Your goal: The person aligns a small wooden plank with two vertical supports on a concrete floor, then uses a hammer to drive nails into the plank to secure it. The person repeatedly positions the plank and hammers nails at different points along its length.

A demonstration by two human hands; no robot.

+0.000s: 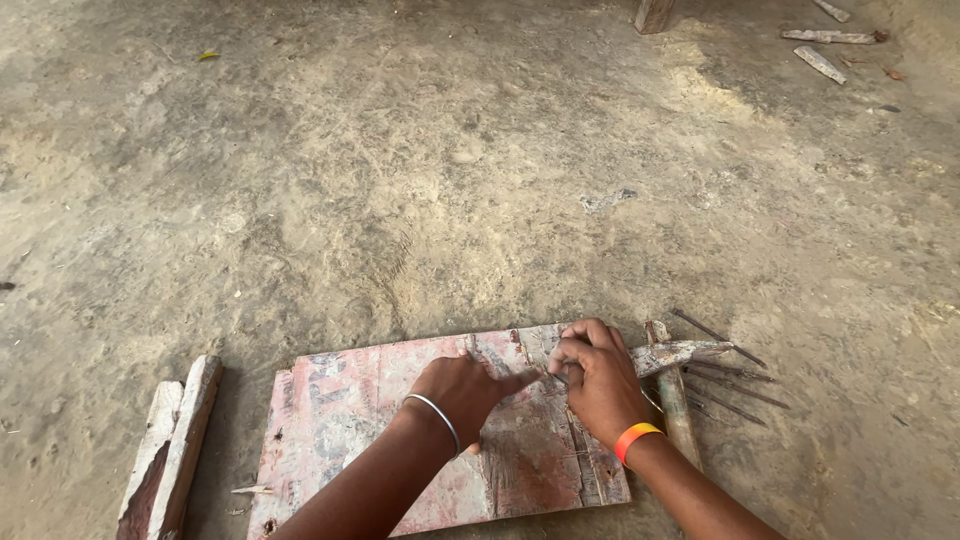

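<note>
Bare dirt floor (420, 170); lower centre, left hand (462, 388) flat on worn board (350, 420), right hand (598, 380) pinching a nail (556, 378).

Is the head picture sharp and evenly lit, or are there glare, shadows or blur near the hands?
Head view: daylight is soft, brightest on the dirt floor at centre, with no glare; the left hand and right hand on the worn board are sharp, casting faint shadows; the corners darken slightly.

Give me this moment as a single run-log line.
left hand: flat on worn board | right hand: pinching thin nail, on board | hammer, loose nails: right of board
</note>
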